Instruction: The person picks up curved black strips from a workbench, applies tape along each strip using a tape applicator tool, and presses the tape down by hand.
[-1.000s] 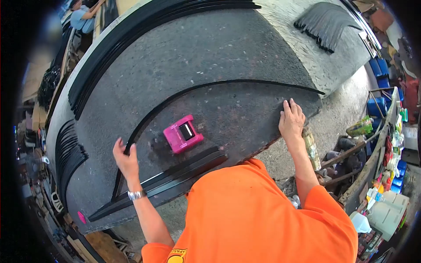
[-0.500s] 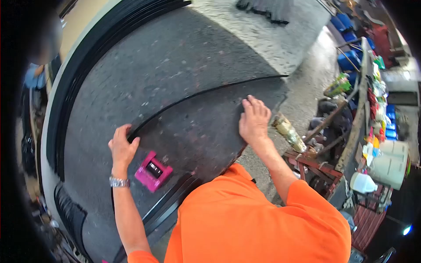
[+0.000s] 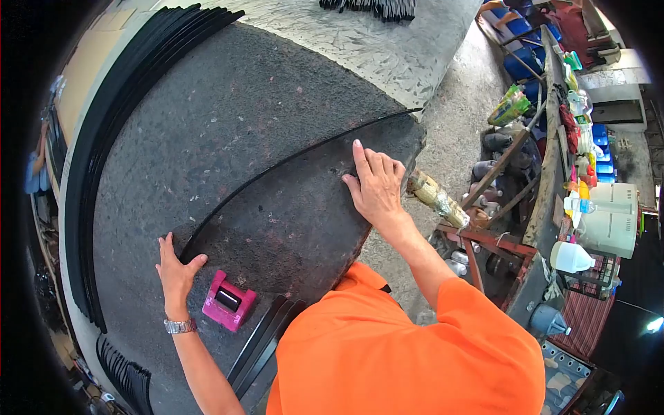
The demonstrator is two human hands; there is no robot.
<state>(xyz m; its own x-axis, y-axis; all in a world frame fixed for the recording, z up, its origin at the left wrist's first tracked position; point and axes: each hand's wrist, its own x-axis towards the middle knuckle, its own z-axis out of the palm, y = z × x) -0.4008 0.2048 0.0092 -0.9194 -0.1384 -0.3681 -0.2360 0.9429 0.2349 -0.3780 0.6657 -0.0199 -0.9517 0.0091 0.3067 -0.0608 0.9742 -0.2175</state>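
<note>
A long, thin black strip point(image 3: 256, 178) lies curved across the dark, rough tabletop point(image 3: 207, 131). At its near left end is my left hand point(image 3: 178, 273), with thumb and fingers spread and the strip's tip between them. My right hand point(image 3: 379, 181) is over the tabletop just below the strip's far right part. Its index finger is stretched out and the other fingers bend slightly, with nothing visible in them. Close to my left hand sits a pink block-shaped tool point(image 3: 223, 304) with a black piece in its middle. Several wider black strips point(image 3: 259, 342) lie beside it.
A thick row of black strips point(image 3: 90, 200) lines the table's left edge, with a smaller bundle point(image 3: 124, 370) below. More dark strips point(image 3: 370, 5) lie on the pale surface at the top. To the right stand a cluttered rack point(image 3: 532, 228), a wrapped roll point(image 3: 439, 199) and a white jug point(image 3: 572, 256).
The whole view has shifted, moving the table lower and leftward in frame. My right hand's index finger is now stretched out more. My left hand remains around the strip's end, fingers more spread.
</note>
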